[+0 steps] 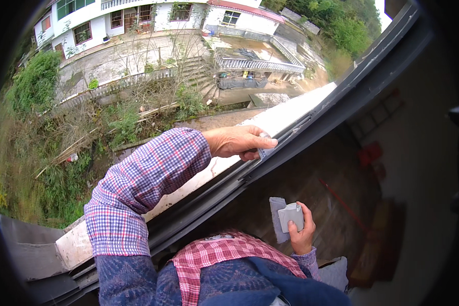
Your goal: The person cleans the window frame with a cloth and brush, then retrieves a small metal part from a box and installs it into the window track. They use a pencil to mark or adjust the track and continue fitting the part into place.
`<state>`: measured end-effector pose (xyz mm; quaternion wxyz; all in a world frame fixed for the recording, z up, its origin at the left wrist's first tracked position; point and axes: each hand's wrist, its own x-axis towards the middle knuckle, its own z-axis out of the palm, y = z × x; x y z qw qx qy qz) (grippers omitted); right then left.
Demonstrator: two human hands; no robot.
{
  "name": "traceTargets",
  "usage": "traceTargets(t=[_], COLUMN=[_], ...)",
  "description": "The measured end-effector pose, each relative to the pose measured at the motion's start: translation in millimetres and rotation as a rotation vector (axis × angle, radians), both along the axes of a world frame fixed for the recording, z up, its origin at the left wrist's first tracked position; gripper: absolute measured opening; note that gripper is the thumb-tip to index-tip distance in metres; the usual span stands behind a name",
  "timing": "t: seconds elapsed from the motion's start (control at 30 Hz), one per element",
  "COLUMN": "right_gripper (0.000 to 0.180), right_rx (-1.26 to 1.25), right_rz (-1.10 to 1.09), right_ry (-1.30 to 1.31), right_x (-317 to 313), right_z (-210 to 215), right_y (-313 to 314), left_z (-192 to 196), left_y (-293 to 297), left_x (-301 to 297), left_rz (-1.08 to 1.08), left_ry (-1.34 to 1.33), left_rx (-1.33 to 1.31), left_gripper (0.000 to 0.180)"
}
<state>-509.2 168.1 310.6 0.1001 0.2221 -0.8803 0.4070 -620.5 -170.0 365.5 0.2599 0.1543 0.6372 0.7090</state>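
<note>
A small grey rectangular packet (pixel 291 216) with a flat grey strip behind it sits low and right of centre, gripped in the right hand (pixel 302 232) (any label on it is too small to tell).

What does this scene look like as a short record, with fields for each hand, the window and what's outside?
left hand: left hand reaches out over the window frame, fingertips pinching a small grey piece at the dark track
right hand: right hand holds a small grey block against a grey cloth-like strip
sleeves: checked red and blue
ledge: pale sill outside the frame
outside: white buildings, a paved yard, steps and shrubs far below
inside: dim floor, red objects, too dark to identify
</note>
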Motion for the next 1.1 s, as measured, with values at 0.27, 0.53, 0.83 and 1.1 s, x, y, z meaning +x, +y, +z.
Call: traceTargets(t=[0.27,0.53,0.83,1.1], right_gripper=[0.054,0.054,0.053,0.053], right_rx=[-0.033,-0.079,-0.079,-0.037], right_rz=[-0.033,0.008,0.181,0.12], right_ry=[-0.009,0.057,0.037,0.0], right_x=[3,-2,-12,-9], right_z=[-5,-13,15,15], right_y=[0,0,-10,-11], left_z=[24,221,59,18], left_y=[-1,-131,-1,14], left_x=[-11,64,60,25], left_rz=[0.346,0.937,0.356,0.042], left_ry=[0.806,0.975,0.218,0.168], left_rx=[-0.663,0.037,-0.646,-0.086], left_gripper=[0.034,0.03,0.052,0.06])
